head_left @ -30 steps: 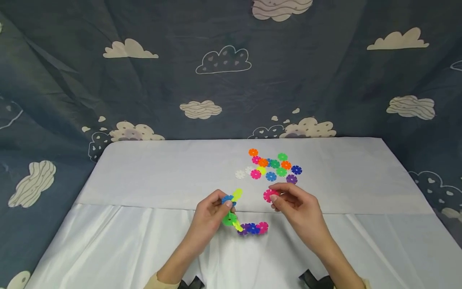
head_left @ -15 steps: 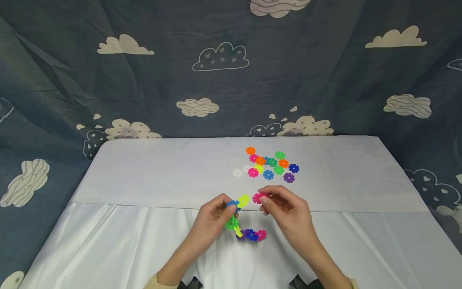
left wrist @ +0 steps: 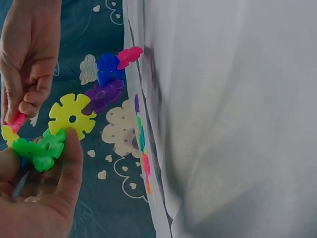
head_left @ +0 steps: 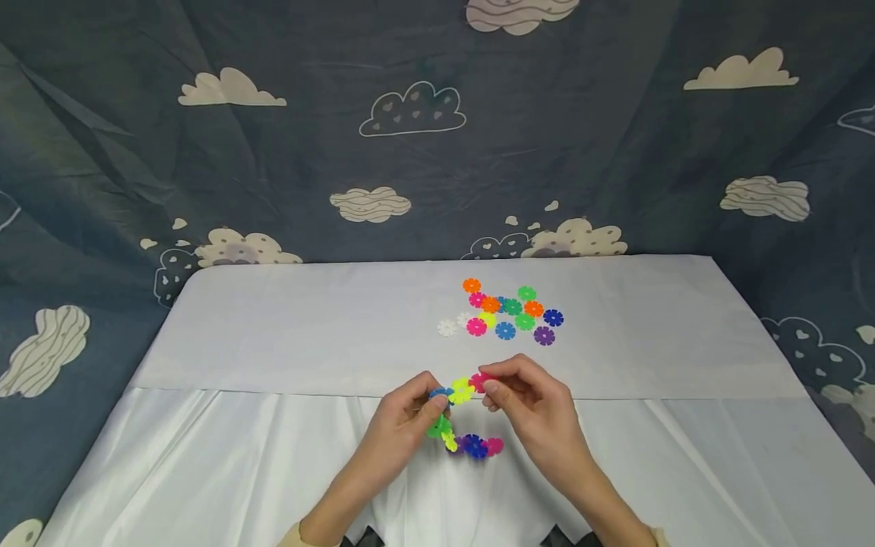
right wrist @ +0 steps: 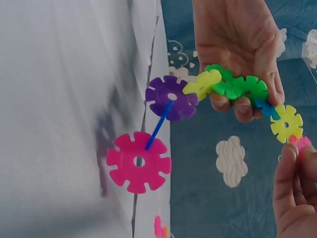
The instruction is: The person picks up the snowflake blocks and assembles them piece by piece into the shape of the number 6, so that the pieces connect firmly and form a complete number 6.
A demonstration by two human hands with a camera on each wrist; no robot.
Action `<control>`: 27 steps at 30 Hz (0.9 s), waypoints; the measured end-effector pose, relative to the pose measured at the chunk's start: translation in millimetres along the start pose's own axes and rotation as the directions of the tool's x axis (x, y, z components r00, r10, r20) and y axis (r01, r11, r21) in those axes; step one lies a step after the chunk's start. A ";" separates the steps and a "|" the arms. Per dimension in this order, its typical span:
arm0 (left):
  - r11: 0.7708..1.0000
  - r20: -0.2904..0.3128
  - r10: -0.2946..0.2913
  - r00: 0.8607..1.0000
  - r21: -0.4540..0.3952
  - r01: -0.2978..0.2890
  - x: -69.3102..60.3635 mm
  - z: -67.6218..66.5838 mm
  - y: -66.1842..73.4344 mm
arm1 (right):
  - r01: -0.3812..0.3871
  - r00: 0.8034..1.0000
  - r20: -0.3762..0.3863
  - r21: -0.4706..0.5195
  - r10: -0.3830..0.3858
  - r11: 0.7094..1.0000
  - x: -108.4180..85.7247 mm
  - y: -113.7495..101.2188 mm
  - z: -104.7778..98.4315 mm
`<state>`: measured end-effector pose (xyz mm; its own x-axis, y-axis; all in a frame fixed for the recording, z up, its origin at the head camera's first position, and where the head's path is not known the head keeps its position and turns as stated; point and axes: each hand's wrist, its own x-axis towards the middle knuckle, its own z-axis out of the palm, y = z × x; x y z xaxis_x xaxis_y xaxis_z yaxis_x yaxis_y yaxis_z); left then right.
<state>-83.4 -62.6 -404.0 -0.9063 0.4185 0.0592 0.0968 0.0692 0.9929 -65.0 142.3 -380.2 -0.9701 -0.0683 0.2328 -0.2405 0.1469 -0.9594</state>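
My left hand grips a curved chain of notched plastic snowflake discs near its upper end, with fingers and thumb around the blue disc and green discs. From there the chain runs down through a yellow disc, a purple disc and a dark blue disc to a pink end disc. Between thumb and fingers, my right hand pinches another pink disc. Its edge meets the upper yellow disc; how deeply their slots engage cannot be told.
Loose discs lie in a group on the white-covered table beyond my hands, among them an orange disc, a purple disc and a white disc. A dark cloud-patterned cloth hangs behind.
My right hand has moved left with the pink disc until it meets the chain's upper yellow disc. My left hand has shifted slightly right, and the chain has turned a little.
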 end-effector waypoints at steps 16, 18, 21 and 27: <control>0.997 -0.053 0.044 0.998 0.072 -0.041 -0.4 0.5 -0.1 | 0.052 0.997 0.059 -0.121 -0.045 0.991 2.9 1.3 -2.6; 0.997 -0.042 0.051 0.998 0.061 -0.048 -0.1 0.2 -0.8 | 0.051 0.997 0.061 -0.140 -0.042 0.989 3.2 1.8 -2.5; 0.998 -0.034 0.051 0.998 0.048 -0.049 0.3 0.7 -2.0 | 0.048 0.998 0.054 -0.138 -0.041 0.989 3.3 3.2 -2.0; 1.000 -0.046 0.011 0.999 -0.009 -0.011 1.6 5.2 -3.7 | 0.028 0.999 0.031 -0.120 -0.024 0.992 3.8 6.0 -1.8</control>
<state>-83.0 -57.5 -408.0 -0.9231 0.3774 0.0743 0.1030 0.0563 0.9931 -70.2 144.7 -384.8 -0.9627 -0.1019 0.2508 -0.2692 0.2621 -0.9267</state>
